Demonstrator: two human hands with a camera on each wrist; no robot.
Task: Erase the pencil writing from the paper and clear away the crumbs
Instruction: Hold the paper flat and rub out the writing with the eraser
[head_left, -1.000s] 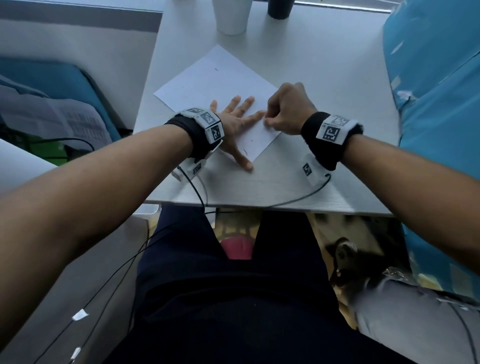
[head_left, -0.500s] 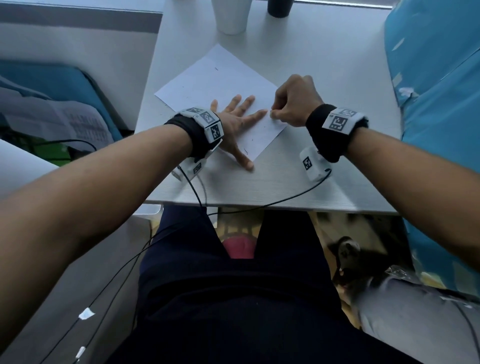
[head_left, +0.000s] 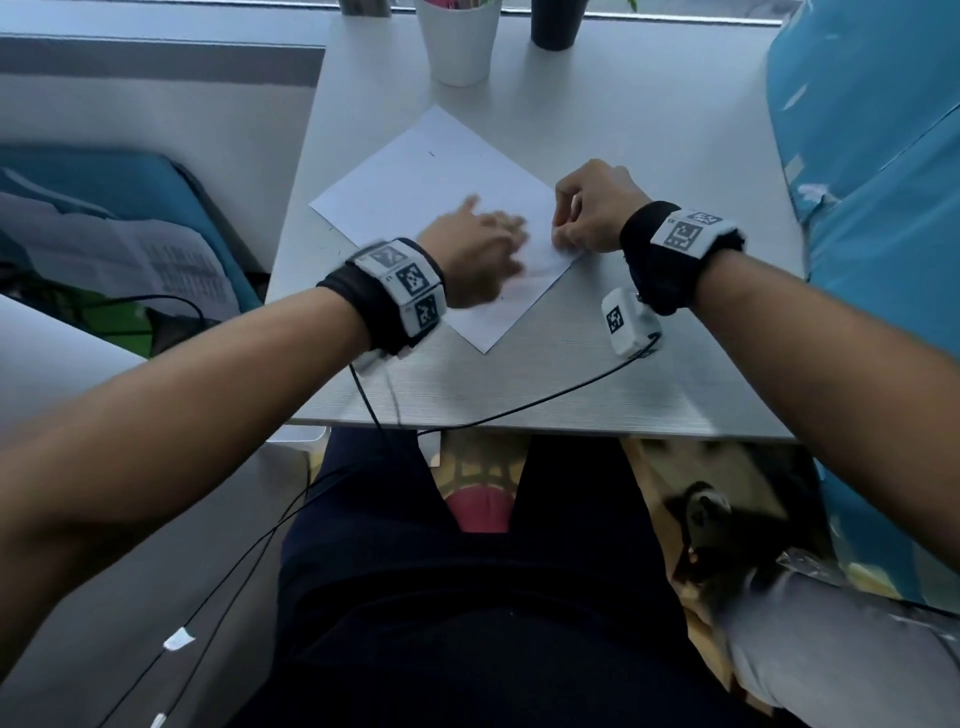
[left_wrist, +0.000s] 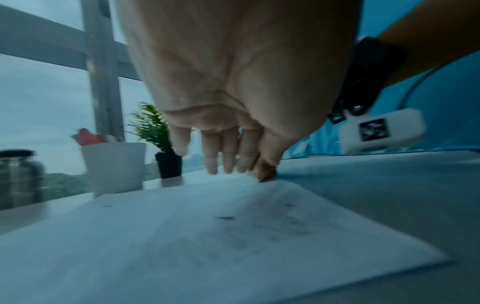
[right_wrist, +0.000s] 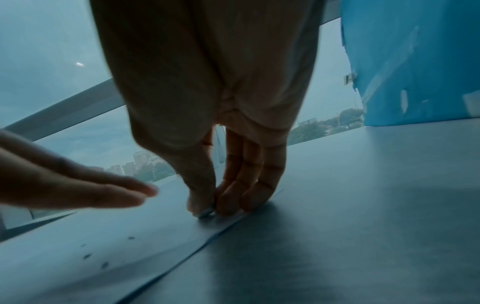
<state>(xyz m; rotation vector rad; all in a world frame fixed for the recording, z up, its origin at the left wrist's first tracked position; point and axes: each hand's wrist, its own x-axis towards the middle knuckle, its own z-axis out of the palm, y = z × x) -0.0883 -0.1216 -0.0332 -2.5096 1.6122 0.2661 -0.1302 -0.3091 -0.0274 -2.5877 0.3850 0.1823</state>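
Observation:
A white paper (head_left: 415, 192) lies askew on the white table (head_left: 649, 130). Faint grey pencil smudges (left_wrist: 275, 226) and dark eraser crumbs (left_wrist: 225, 218) mark the sheet. My left hand (head_left: 483, 244) is blurred over the paper's near half, fingers straight and together, just above the sheet in the left wrist view (left_wrist: 223, 164). My right hand (head_left: 563, 234) sits at the paper's right edge. Its thumb and fingers pinch a small pale eraser (right_wrist: 206, 212) down onto the sheet; most of the eraser is hidden. More crumbs (right_wrist: 103, 265) lie on the paper (right_wrist: 78, 267).
At the table's far edge stand a white cup (head_left: 460, 41) and a black pot (head_left: 556, 23) holding a small green plant (left_wrist: 155, 127), with a dark jar (left_wrist: 18, 174) further left. A blue cover (head_left: 857, 130) rises on the right. Black cables (head_left: 519, 410) hang over the front edge.
My left hand, flat and spread on the paper before, now moves across the sheet with fingers together. My right hand has shifted right to the paper's edge, still pinching the eraser.

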